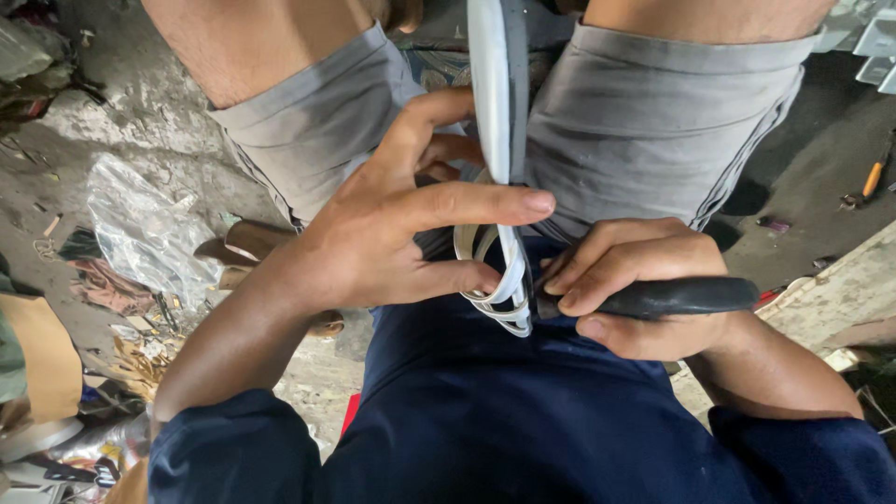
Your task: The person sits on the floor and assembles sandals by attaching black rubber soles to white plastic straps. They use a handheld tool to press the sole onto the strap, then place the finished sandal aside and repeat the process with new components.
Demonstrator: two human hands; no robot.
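Note:
A long white curved piece [492, 103], like a plastic strip or frame, runs up between my knees, with white loops [499, 280] at its lower end. My left hand [401, 224] grips it at the loops, with the index finger stretched across it and the thumb below. My right hand [635, 280] is closed on a tool with a black handle [686, 296]; its tip meets the white loops and is hidden by my fingers. I sit in grey shorts [644, 121] and a dark blue shirt [523, 411].
A dirty concrete floor [149, 103] lies around me. Crumpled clear plastic [140, 224], paper scraps and cardboard [42, 355] litter the left. An orange-handled tool [873, 177] lies at the right, near a pale slab [840, 299].

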